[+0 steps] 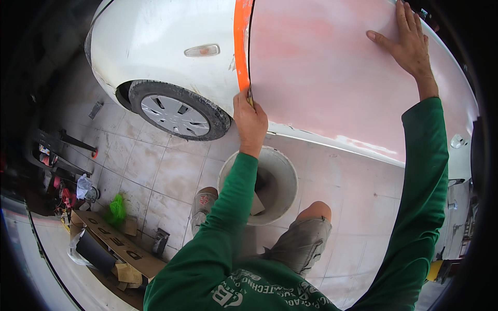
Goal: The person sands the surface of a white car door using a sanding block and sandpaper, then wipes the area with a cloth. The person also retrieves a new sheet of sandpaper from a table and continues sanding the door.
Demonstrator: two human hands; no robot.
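Note:
A car door [321, 67] with a dull pinkish-white sanded surface stands in front of me. Along the white fender's rear edge runs a strip of orange tape [241, 46], beside the dark door gap. At the strip's lower end my left hand [250, 124] is closed around a thin yellow-and-dark piece [250, 97], mostly hidden by the fingers; its kind is unclear. My right hand [411, 49] rests on the upper right of the door, fingers stretched out and thumb apart, holding nothing.
Between my knees stands a pale bucket [291, 179] with a flat piece inside. The front wheel [176, 111] is left of it. A cardboard box [116, 243], a green bag [117, 208] and a black stand [62, 160] are at the left on the tiled floor.

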